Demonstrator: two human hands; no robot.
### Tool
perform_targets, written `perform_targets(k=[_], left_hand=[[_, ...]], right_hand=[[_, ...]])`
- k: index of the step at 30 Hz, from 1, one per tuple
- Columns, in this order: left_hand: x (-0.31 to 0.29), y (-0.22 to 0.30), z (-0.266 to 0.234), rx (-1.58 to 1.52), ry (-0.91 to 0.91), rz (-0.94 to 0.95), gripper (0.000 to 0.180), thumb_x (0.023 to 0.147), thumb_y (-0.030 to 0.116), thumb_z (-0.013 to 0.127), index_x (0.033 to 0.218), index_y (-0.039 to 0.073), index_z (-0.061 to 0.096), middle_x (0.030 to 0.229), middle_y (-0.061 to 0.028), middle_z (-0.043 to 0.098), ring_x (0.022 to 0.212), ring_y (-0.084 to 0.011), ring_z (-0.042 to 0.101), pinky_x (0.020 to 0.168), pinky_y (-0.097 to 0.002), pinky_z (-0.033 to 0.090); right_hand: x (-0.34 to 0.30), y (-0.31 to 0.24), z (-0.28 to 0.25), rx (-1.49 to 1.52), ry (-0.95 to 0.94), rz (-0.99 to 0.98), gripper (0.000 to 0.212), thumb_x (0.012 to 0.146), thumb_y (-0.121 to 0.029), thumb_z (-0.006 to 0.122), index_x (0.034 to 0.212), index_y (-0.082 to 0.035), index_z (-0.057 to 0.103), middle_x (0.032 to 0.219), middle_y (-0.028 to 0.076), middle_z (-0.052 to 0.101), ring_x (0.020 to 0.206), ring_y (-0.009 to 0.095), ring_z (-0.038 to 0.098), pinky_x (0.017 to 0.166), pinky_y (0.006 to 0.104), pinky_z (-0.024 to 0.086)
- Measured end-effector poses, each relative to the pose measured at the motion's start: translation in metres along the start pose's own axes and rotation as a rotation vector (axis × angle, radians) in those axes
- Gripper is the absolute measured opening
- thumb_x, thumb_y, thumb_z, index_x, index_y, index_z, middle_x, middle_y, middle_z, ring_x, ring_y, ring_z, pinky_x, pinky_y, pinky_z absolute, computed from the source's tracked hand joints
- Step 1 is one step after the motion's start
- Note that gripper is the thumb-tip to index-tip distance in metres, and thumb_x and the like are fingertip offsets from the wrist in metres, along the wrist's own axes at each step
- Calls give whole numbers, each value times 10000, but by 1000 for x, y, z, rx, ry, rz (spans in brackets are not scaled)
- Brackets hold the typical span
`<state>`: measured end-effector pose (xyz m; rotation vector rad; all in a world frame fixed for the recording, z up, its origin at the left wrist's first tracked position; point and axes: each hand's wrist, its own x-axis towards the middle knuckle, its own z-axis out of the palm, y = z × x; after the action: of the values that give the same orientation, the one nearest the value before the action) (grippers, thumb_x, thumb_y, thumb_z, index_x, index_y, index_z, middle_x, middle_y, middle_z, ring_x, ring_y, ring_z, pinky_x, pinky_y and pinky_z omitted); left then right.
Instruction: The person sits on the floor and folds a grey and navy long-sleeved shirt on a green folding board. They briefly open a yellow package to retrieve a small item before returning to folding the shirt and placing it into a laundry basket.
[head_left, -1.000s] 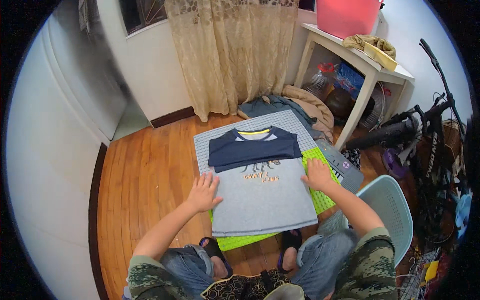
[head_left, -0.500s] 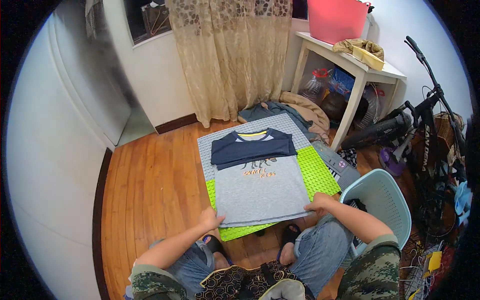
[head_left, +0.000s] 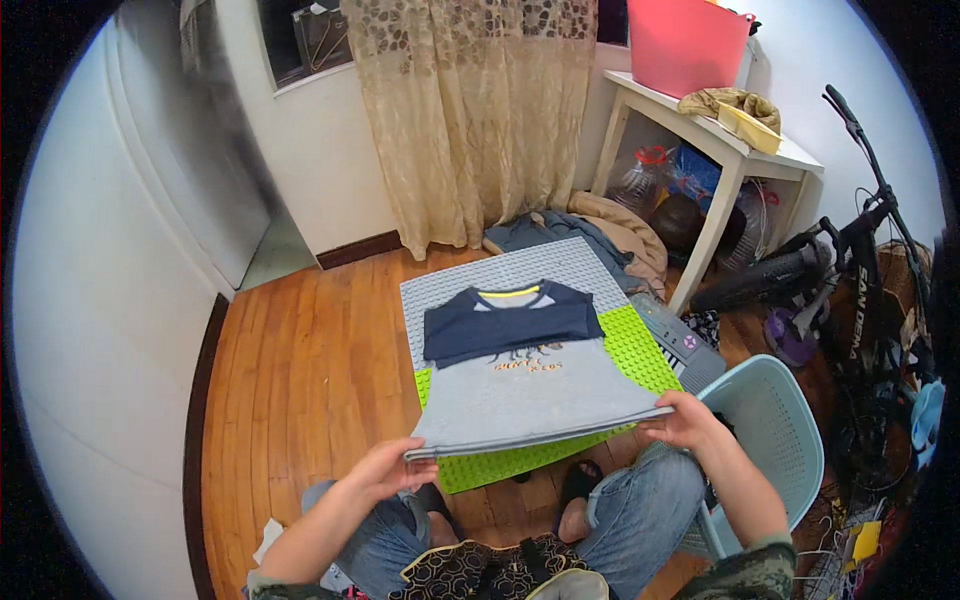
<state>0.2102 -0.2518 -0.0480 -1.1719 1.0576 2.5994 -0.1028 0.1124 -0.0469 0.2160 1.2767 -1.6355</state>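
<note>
A grey shirt (head_left: 510, 397) with navy sleeves folded across its chest lies on a studded grey and green board (head_left: 640, 350). Its neckline, edged yellow inside, points away from me. My left hand (head_left: 388, 467) pinches the near left corner of the hem, and my right hand (head_left: 682, 420) grips the near right corner. Between them the hem is stretched and raised off the board, while the navy upper part still rests flat. The fingers under the cloth are partly hidden.
Close on my right stands a light blue plastic basket (head_left: 775, 430) with dark items inside. A keyboard (head_left: 680, 345) lies beyond the board's right edge. A bicycle (head_left: 850, 270) leans at the right, near a white table (head_left: 735, 155) bearing a pink tub (head_left: 685, 45).
Both hands have lifted the shirt's hem off the board and moved apart, widening it. The shirt's upper part has shifted slightly nearer to me.
</note>
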Motion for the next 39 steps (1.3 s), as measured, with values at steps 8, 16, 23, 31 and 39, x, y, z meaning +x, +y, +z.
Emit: perform_targets(k=[8, 16, 23, 31, 39], left_hand=[[-17, 25, 26, -710, -143, 102, 173, 863, 143, 519, 836, -28, 514, 853, -153, 581, 830, -269, 604, 828, -399, 524], [145, 101, 5, -854, 158, 216, 213, 876, 152, 506, 729, 2, 473, 776, -113, 593, 773, -240, 612, 810, -383, 544], [219, 111, 15, -954, 366, 301, 267, 896, 221, 487, 783, -21, 496, 847, -134, 596, 813, -249, 607, 806, -426, 535], [238, 87, 25, 1017, 557, 1094, 383, 752, 179, 648, 1091, 28, 553, 1095, -163, 553, 1019, -281, 525, 862, -377, 437], [237, 95, 45, 1518, 565, 1066, 347, 724, 195, 683, 1031, 63, 590, 1032, -145, 554, 1037, -311, 484, 888, -400, 398]], right_hand=[[-10, -20, 50, 652, -135, -77, 277, 905, -176, 430, 1076, 39, 470, 979, 152, 589, 826, 277, 615, 706, 332, 569], [163, -70, 89, 675, 140, -122, 255, 932, -186, 411, 998, 60, 400, 1027, 228, 536, 935, 373, 579, 804, 427, 545], [238, -69, 99, 586, 313, -180, 311, 929, -254, 431, 1018, 41, 390, 1013, 254, 534, 949, 390, 577, 789, 453, 544], [260, -45, 107, -922, 294, -927, 139, 698, -59, 587, 835, -62, 610, 1002, 141, 563, 895, 285, 557, 720, 388, 476], [252, -30, 159, -1689, 332, -1025, 288, 632, -163, 702, 900, -117, 607, 980, 94, 529, 986, 277, 478, 857, 431, 377]])
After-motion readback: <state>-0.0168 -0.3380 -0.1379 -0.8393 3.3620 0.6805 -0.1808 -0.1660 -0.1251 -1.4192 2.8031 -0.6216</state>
